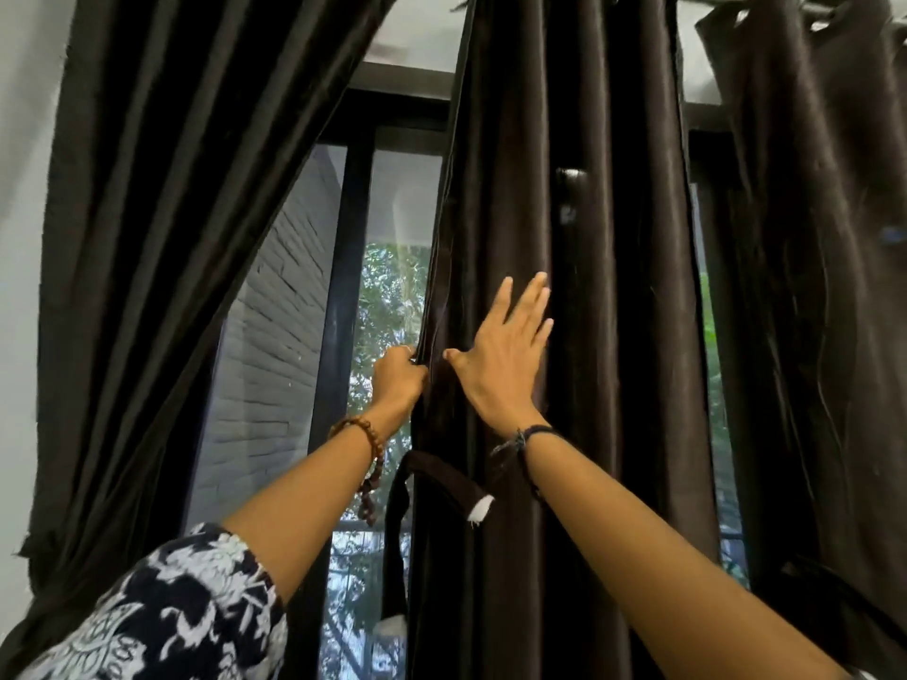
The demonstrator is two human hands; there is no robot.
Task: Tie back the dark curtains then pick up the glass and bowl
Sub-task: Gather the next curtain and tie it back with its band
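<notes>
Daylight fills the window (392, 296) behind the middle dark curtain (564, 238) at frame centre. Its left edge is pinched by the left hand (398, 380); the right hand (510, 350) presses flat, fingers spread. A loose tie-back strap (432, 478) dangles below and could slip off if the gathered folds spring loose.

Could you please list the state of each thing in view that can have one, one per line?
Left curtain: pulled aside to the left.
Middle curtain: hanging, bunched in folds, not yet tied.
Tie-back strap: hanging loose.
Window: partly uncovered.
Left hand: grips the middle curtain's edge.
Right hand: flat, fingers straight, pressing the curtain.
</notes>
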